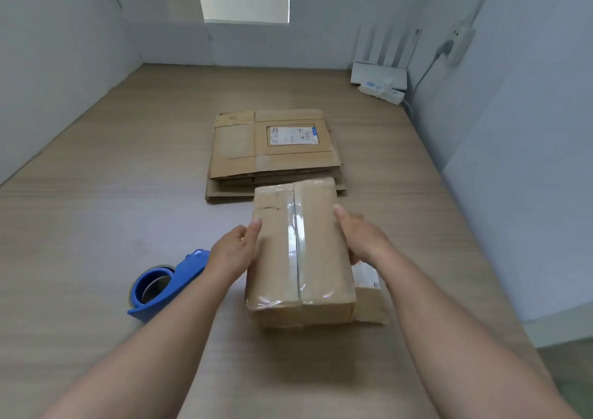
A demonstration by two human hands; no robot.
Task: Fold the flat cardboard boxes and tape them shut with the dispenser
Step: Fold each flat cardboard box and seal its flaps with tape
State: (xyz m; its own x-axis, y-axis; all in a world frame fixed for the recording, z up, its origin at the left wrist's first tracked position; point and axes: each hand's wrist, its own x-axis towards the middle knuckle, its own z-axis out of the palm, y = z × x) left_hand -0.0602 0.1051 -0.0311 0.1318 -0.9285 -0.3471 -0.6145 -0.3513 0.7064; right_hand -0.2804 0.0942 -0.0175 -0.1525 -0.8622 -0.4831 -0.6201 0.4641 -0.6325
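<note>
**One box taped, the stack still waiting**

The taped box (301, 251) is the only finished piece in sight. Its flaps are folded closed and a strip of clear tape runs the length of the top seam and wraps over the near end. The left hand (232, 251) grips its left side and the right hand (362, 239) its right. Each thumb lies on the top face. The remaining fingers curl round the sides out of view, so the hold looks firm from both flanks. I cannot tell whether the box rests on the bench (96, 194) or is lifted just off it. A bit of cardboard with a white label shows at the box's lower right edge, and it is unclear whether that belongs to the box.

The blue tape dispenser (163, 285) lies on its side on the bench to the left of the box, near the left wrist and untouched. Just beyond the box's far end sits the stack of flat boxes (272, 149), several sheets deep and all unfolded, the top one bearing a shipping label.

By my reading the task is at an early stage. This top seam is sealed, its other faces cannot be checked, and every sheet in the stack still needs folding and taping.
</note>
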